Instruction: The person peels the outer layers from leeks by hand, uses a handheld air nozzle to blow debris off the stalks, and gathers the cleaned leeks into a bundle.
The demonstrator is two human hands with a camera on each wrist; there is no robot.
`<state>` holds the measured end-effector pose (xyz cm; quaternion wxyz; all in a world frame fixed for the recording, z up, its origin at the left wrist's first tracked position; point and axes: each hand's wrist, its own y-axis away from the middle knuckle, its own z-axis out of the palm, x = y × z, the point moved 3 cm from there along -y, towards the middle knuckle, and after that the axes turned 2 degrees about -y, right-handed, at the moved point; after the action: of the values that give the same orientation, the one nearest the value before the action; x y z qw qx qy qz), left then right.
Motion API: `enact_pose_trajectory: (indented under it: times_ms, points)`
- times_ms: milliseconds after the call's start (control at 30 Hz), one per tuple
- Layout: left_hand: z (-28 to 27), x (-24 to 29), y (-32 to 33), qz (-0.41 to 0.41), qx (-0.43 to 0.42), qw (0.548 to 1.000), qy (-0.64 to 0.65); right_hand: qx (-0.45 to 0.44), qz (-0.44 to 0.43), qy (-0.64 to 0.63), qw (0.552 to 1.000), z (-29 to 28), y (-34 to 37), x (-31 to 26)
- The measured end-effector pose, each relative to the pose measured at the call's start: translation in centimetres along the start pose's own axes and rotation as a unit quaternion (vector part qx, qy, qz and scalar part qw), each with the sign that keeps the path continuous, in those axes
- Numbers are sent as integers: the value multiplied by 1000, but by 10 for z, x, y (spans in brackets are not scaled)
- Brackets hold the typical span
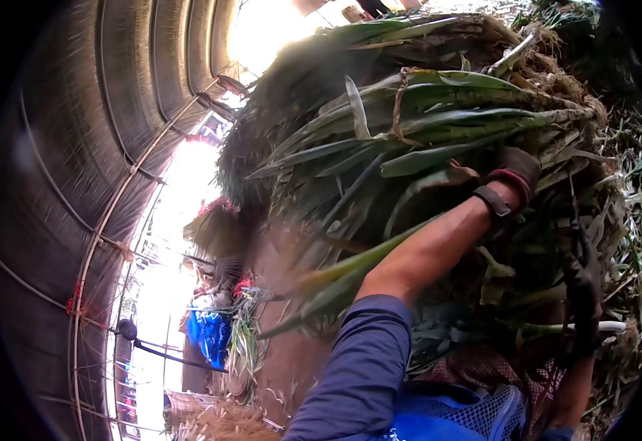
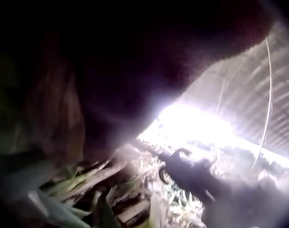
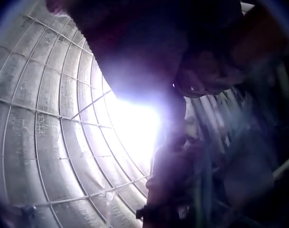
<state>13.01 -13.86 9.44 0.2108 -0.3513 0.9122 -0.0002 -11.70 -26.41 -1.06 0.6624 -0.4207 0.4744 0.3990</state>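
In the head view my left hand [image 1: 518, 170], in a dark glove with a band at the wrist, reaches in among leek-like plants [image 1: 468, 125] with long green leaves and bushy roots. Its fingers are hidden under leaves and the glove. To its right, my right hand [image 1: 583, 294], also in a dark glove, grips a thin dark tool [image 1: 573, 198] that points up toward the heap's root end. In the left wrist view the right hand [image 2: 192, 176] appears against bright light with this thin piece sticking out. A pale-ended stalk [image 1: 608, 325] lies beside the right hand.
Leaf and stalk scraps [image 1: 641, 220] cover the ground at the right. A blue bag [image 1: 209, 334] lies at the left, and blue mesh cloth [image 1: 475, 415] shows below my arms. A curved ribbed tunnel wall [image 1: 56, 184] rises at the far left.
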Motion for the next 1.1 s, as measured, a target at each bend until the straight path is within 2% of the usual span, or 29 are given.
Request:
enact_pose_trajectory:
  times_ms: [100, 200, 233, 267, 300, 333, 367, 400, 433, 467, 500, 567, 700, 767, 800, 867, 933, 1000, 1067, 1100]
  points:
    - [23, 10, -7, 20, -23, 999, -8, -64, 45, -26, 997, 10, 29, -4]
    - [38, 28, 9, 10, -19, 1000, -16, -25, 69, -77, 994, 14, 40, -1]
    - [43, 33, 12, 6, -17, 1000, -19, -43, 28, -93, 994, 16, 42, -3]
    - [52, 36, 12, 2, -17, 1000, -21, -45, 24, -92, 994, 17, 45, -7]
    - [59, 37, 10, -74, 253, 964, 45, -73, 17, -69, 995, 18, 51, -11]
    - [75, 36, 14, -144, 501, 846, 108, -101, 10, -45, 994, 20, 53, -14]
    - [77, 40, 21, -145, 502, 846, 108, -87, 21, -54, 995, 22, 55, -14]
    - [80, 44, 29, -143, 477, 856, 138, -87, 21, -52, 995, 21, 56, -14]
    - [73, 45, 39, -94, 337, 920, 176, -76, 30, -35, 996, 19, 55, -14]
    - [67, 46, 51, -52, 197, 951, 232, -66, 39, -18, 997, 17, 53, -13]
    - [63, 51, 65, -32, 116, 948, 294, -68, 39, -17, 997, 14, 56, -10]
    - [47, 53, 89, -14, 43, 914, 403, -86, 29, -49, 995, 12, 61, -2]
    - [32, 61, 119, 8, -49, 818, 574, -78, -9, -52, 996, 13, 58, 1]
    - [27, 60, 129, 9, -83, 764, 640, -67, 41, -6, 997, -6, 64, 22]
    - [23, 61, 134, 10, -99, 739, 666, -66, 38, -5, 997, -7, 68, 22]
    - [16, 59, 144, 12, -123, 692, 711, -71, 91, 71, 991, -7, 78, 19]
    - [11, 61, 149, 16, -143, 652, 744, -65, 80, 110, 989, -20, 87, 39]
    - [10, 60, 156, 15, -155, 625, 765, -64, 90, 163, 980, -21, 98, 44]
    - [7, 59, 162, 16, -168, 602, 780, -56, 84, 161, 982, -18, 102, 37]
    - [5, 61, 163, 17, -170, 594, 786, -33, 143, 134, 980, -9, 104, 17]
